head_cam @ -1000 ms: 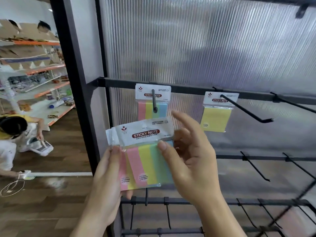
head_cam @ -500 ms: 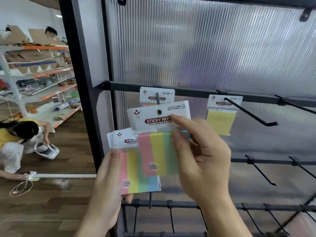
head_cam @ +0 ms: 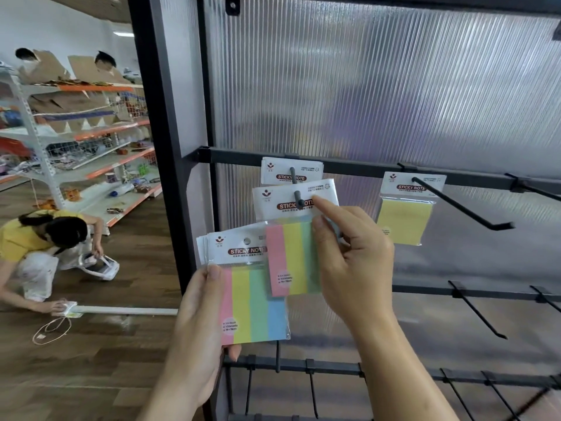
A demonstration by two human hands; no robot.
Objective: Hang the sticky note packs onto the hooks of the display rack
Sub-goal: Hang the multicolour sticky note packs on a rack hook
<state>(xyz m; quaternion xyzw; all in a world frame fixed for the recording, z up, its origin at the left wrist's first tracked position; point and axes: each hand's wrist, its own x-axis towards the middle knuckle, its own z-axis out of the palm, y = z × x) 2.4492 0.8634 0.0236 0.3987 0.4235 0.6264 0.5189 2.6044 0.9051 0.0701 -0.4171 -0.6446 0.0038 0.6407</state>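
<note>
My right hand (head_cam: 352, 262) pinches a striped sticky note pack (head_cam: 291, 256); the pack's white header is threaded on the tip of the left hook (head_cam: 298, 199). Another pack (head_cam: 291, 174) hangs further back on the same hook. My left hand (head_cam: 200, 323) grips a small stack of striped packs (head_cam: 255, 302) lower left, thumb on the front. A yellow pack (head_cam: 405, 220) hangs on the long hook (head_cam: 461, 205) to the right.
The black display rack has a ribbed translucent back panel (head_cam: 379, 86), a left post (head_cam: 158, 147) and bare hooks (head_cam: 476, 311) on lower bars. To the left a person (head_cam: 39, 241) crouches on the wooden floor beside store shelves (head_cam: 76, 126).
My right hand lifted one pack off the stack, raised it to the left hook and slid its header hole over the hook tip. The left hand kept holding the remaining packs.
</note>
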